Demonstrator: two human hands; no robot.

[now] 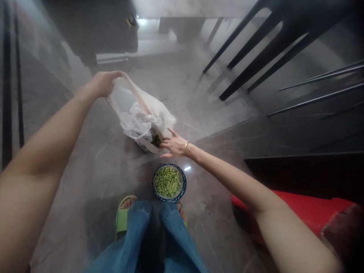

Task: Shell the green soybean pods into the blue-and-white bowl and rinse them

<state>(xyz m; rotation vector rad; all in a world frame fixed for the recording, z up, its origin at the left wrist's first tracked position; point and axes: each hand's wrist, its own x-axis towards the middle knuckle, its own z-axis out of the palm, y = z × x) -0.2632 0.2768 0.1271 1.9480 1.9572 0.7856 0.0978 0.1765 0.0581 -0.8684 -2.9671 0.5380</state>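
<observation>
My left hand [102,82] is closed on the handle of a white plastic bag [142,117] that sits on the grey floor and pulls it up and to the left. My right hand [173,145], with a gold bangle on the wrist, reaches to the bag's mouth. Its fingers are partly spread at the opening, where dark green pods show. I cannot see anything held in them. A blue-rimmed bowl [155,189] full of shelled green beans stands on the floor just below that hand, in front of my feet.
My legs in blue jeans [148,239] and green slippers [123,218] are at the bottom centre. A red seat [307,210] is at my right. Black chair legs [256,41] and table legs stand at the upper right. A dark cabinet is at the far back.
</observation>
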